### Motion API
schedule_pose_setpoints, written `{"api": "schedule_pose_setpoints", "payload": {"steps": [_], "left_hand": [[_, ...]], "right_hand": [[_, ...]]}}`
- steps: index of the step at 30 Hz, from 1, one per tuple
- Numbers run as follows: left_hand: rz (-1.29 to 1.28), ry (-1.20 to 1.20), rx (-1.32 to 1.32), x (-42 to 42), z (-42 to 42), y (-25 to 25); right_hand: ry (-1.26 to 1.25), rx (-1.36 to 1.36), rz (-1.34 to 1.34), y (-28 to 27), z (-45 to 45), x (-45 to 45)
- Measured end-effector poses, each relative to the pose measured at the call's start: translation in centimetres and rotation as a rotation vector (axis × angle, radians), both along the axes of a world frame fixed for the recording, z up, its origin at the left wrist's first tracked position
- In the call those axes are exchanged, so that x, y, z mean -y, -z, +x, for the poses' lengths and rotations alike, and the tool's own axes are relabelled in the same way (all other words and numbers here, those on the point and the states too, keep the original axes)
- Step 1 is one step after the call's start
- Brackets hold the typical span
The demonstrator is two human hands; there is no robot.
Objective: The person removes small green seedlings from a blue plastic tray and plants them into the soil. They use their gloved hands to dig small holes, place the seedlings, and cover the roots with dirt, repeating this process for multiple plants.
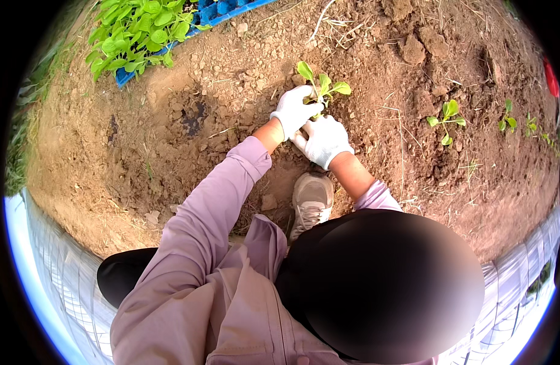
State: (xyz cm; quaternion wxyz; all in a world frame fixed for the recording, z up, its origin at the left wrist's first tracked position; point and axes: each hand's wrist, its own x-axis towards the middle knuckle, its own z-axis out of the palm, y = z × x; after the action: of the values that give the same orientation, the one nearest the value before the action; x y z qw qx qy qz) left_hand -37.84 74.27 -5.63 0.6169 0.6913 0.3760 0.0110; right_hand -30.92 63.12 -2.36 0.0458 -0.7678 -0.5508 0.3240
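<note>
My left hand (296,112), in a white glove, is at the base of a small leafy seedling (325,86), its thumb and fingers around the lower stems. Just below and to the right, my right hand (326,141), also gloved in white, rests low against the soil with its fingers bent near the seedling's foot. Whether that hand grips anything is hidden. The seedling stands upright, green leaves spread above the gloves; its roots cannot be seen.
A blue plastic seedling tray (236,13) with dense green seedlings (141,34) lies at the upper left. Planted seedlings (448,119) stand in a row to the right. Dry clods (412,49) and straw lie about. My shoe (313,196) is just below my hands.
</note>
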Motion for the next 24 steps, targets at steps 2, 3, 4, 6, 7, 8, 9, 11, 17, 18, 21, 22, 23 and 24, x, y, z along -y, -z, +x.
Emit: {"api": "schedule_pose_setpoints", "payload": {"steps": [2, 3, 4, 6, 7, 8, 9, 11, 17, 18, 21, 22, 23, 24], "left_hand": [[0.175, 0.049, -0.042, 0.8, 0.3, 1.2], [0.201, 0.030, 0.013, 1.2, 0.3, 2.1], [0.228, 0.006, 0.064, 1.5, 0.2, 2.7], [0.326, 0.042, 0.045, 1.7, 0.1, 3.2], [0.256, 0.054, 0.020, 1.6, 0.1, 2.7], [0.246, 0.066, 0.034, 1.6, 0.1, 2.3], [0.235, 0.072, 0.053, 1.5, 0.0, 2.0], [0.243, 0.131, 0.008, 1.0, 0.2, 2.0], [0.219, 0.211, 0.026, 0.3, -0.2, 1.9], [0.204, 0.232, 0.061, 0.1, -0.2, 2.2], [0.105, 0.234, 0.066, -0.3, 0.0, 2.4], [0.091, 0.241, 0.036, -0.4, 0.1, 2.0], [0.076, 0.248, 0.007, -0.4, 0.1, 1.7], [-0.005, 0.198, 0.059, -0.3, 0.1, 1.4]], "right_hand": [[-0.005, -0.040, 0.017, -1.1, 0.3, 0.6], [-0.006, -0.058, 0.024, -1.5, 0.3, 1.1], [0.013, -0.054, 0.124, -1.1, 0.0, 2.3], [0.091, -0.028, 0.444, -2.2, 0.1, 5.0], [0.117, -0.050, 0.500, -3.5, 0.5, 6.5], [0.186, 0.034, 0.450, -3.5, 0.3, 9.0], [0.248, 0.123, 0.397, -2.7, -0.1, 11.8], [0.309, 0.188, 0.291, 0.5, -0.4, 16.8], [0.255, 0.266, 0.034, 0.5, 0.3, 8.6], [0.275, 0.283, 0.076, 1.2, 0.6, 7.1], [0.409, 0.148, 0.269, 1.8, 1.0, 4.9], [0.497, 0.029, 0.387, 2.0, 1.1, 4.9], [0.582, -0.091, 0.505, 2.3, 1.3, 5.0], [0.477, -0.045, 0.488, 2.4, 1.6, 5.2]]}}
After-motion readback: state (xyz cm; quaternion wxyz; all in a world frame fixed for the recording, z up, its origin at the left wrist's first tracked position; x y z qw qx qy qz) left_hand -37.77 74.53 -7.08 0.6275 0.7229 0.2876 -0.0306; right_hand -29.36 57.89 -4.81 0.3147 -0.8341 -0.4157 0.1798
